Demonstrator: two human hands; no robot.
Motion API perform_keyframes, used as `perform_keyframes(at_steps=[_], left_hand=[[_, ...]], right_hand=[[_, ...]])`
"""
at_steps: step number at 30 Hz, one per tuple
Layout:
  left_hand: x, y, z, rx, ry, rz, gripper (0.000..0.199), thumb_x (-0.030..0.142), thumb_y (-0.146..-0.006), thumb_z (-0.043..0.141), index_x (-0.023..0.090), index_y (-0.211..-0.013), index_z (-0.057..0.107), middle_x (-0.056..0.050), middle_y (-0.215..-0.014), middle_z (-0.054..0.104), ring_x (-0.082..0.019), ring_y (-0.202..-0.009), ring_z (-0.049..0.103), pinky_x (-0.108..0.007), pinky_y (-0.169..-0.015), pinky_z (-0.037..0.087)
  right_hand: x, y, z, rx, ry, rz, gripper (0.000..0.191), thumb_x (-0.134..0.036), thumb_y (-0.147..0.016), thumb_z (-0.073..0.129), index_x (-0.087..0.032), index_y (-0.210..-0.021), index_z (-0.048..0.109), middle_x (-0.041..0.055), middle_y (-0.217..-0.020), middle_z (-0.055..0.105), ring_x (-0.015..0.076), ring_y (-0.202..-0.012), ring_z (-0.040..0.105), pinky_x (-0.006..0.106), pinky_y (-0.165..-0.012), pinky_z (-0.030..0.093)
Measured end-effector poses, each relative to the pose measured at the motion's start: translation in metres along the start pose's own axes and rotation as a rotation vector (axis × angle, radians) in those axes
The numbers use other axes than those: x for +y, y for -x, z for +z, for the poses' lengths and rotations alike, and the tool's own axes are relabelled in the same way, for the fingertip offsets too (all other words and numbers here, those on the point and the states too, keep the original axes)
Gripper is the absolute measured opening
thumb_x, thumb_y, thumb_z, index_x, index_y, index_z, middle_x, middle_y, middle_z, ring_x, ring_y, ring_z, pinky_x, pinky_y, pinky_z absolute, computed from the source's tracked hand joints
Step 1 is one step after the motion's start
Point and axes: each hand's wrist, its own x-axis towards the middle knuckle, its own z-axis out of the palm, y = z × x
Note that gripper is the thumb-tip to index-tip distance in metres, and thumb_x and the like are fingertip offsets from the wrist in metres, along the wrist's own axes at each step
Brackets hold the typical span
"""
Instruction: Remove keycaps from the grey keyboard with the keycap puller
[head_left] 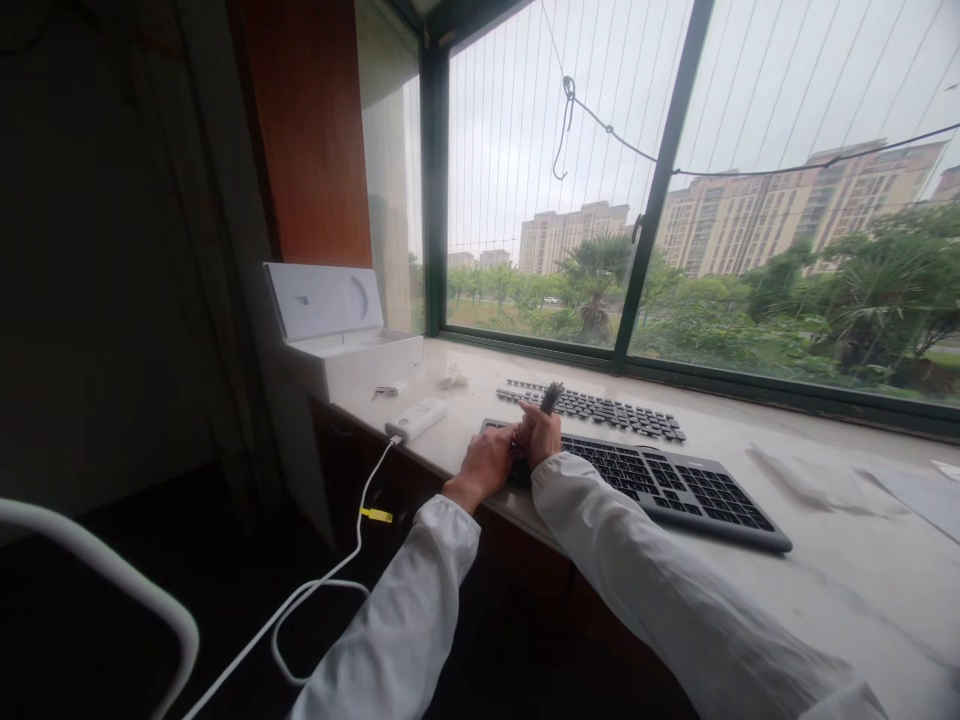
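Far left of the hands: open white box [341, 335], then white power bank [417, 417] with its cable [330, 575] trailing off the ledge edge. Left hand [489, 463] rests curled on the left end of the grey keyboard [660, 485], touching the right hand [538, 435], which is clamped on a small dark tool [551, 397] pointing up; tool type too small to tell. Best to brace the keyboard with the left, work the tool tip square and gently; loose keycaps [600, 408] lie just beyond the hands.
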Motion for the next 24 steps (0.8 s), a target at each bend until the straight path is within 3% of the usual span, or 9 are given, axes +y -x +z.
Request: perform_keyframes(at_steps=[24], left_hand=[[-0.0066,0.0031,0.0096,0.161,0.184,0.063,0.028,0.023,-0.087,0.054,0.024,-0.115,0.060,-0.004,-0.095,0.067,-0.019,-0.097,0.056,-0.029,-0.084,0.045]], right_hand=[[-0.0063,0.0031,0.0017,0.051,0.153,0.029,0.044,-0.032,-0.066,0.068,-0.023,-0.047,0.030,-0.0090,-0.037,0.023,0.0059,-0.032,0.021,0.023,-0.029,0.020]])
